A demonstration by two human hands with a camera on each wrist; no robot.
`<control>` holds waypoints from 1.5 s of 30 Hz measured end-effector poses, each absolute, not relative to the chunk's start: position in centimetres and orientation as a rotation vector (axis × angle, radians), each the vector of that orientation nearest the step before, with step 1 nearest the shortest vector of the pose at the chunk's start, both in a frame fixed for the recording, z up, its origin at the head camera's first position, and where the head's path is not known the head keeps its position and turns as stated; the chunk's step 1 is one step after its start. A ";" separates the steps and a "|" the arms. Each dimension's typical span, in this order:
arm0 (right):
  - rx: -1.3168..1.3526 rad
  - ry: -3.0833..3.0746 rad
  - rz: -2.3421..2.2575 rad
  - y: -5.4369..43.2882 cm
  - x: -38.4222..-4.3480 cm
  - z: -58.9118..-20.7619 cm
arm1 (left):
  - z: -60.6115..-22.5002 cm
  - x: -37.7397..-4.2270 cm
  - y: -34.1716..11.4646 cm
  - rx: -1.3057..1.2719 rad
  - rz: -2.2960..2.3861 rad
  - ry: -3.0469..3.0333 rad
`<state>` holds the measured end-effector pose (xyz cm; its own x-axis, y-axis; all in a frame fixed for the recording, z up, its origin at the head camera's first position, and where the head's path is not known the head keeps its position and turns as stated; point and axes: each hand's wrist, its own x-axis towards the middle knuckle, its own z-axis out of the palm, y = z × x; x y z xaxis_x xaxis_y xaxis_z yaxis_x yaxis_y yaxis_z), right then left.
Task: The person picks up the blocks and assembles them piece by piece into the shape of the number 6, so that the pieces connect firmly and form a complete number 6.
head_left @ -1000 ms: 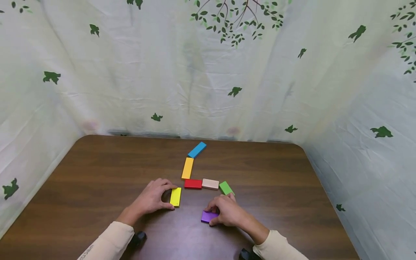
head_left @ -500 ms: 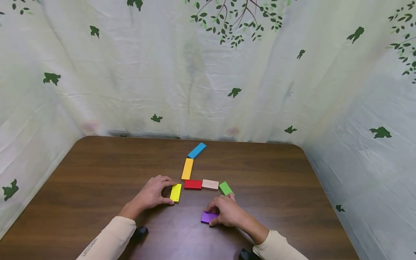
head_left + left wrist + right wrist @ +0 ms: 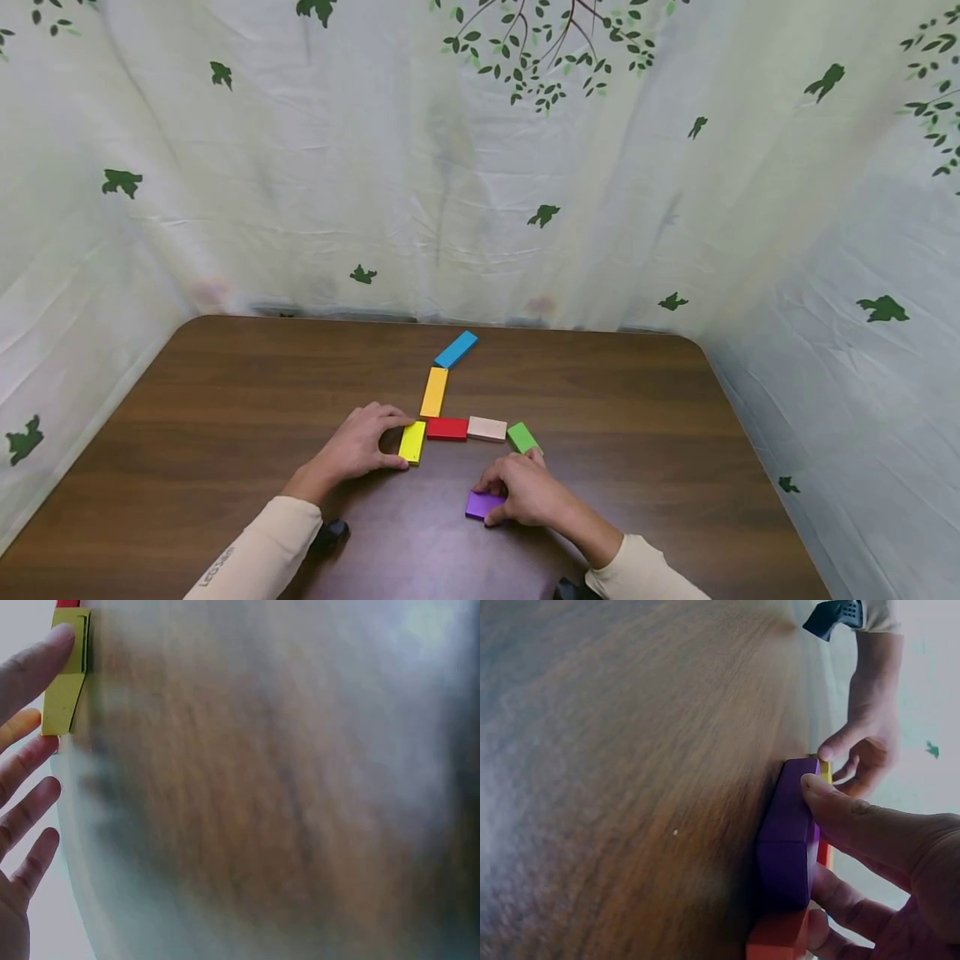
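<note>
In the head view my left hand (image 3: pixel 362 446) pinches a yellow block (image 3: pixel 412 443) by its two ends, thumb at the near end. The left wrist view shows the thumb on that yellow block (image 3: pixel 64 697), other fingers spread. The block lies right beside the left end of a red block (image 3: pixel 447 429). My right hand (image 3: pixel 528 490) pinches a purple block (image 3: pixel 483 504), partly covered by the fingers. In the right wrist view an orange-red block (image 3: pixel 776 937) sits at the end of the purple one, hidden by the hand in the head view.
An amber block (image 3: pixel 434 392) and a blue block (image 3: pixel 456 349) run toward the back of the wooden table (image 3: pixel 262 392). Right of the red block lie a pale pink block (image 3: pixel 487 429) and a green block (image 3: pixel 523 437). A leaf-patterned curtain (image 3: pixel 420 167) hangs behind.
My left hand has slid the yellow block away from me and then right, up to the red block. The right hand has stayed in place with the purple block.
</note>
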<state>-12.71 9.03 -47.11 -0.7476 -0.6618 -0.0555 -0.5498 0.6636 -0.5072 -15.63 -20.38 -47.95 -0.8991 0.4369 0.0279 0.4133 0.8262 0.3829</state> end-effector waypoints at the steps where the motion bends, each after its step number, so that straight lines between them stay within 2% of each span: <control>1: -0.982 2.645 -0.690 9.0 -12.7 -47.1 | -48.0 -15.6 -20.4 0.693 0.590 2.947; 45: -0.971 2.620 -0.704 9.2 -12.8 -47.1 | -48.3 -16.5 -20.1 0.743 0.605 2.967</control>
